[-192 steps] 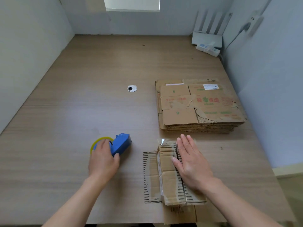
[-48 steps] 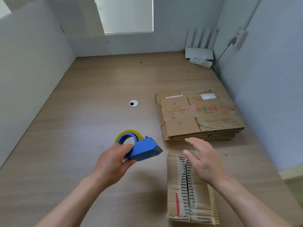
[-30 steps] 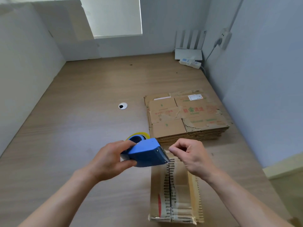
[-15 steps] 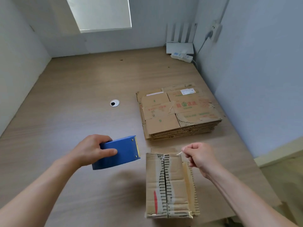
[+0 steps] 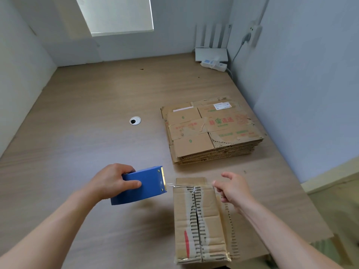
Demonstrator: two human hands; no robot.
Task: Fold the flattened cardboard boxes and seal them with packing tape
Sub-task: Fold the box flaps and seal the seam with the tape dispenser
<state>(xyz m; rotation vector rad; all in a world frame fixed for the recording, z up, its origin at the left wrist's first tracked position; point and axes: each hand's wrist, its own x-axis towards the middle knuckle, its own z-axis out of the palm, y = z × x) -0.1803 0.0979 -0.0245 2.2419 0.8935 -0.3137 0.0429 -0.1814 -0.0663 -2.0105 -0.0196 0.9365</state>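
Left hand (image 5: 113,183) curls round the tape dispenser (image 5: 144,186), right hand (image 5: 234,189) pinches the tape (image 5: 182,185) taut over the folded box (image 5: 200,220) on the near side of the table (image 5: 87,136) (probably light, springy card: press flaps beside the seam).

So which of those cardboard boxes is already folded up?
The box nearest the person, by the right hand: its flaps are closed along a centre seam, packing tape stretched over its far end. The others lie flat in a stack behind.
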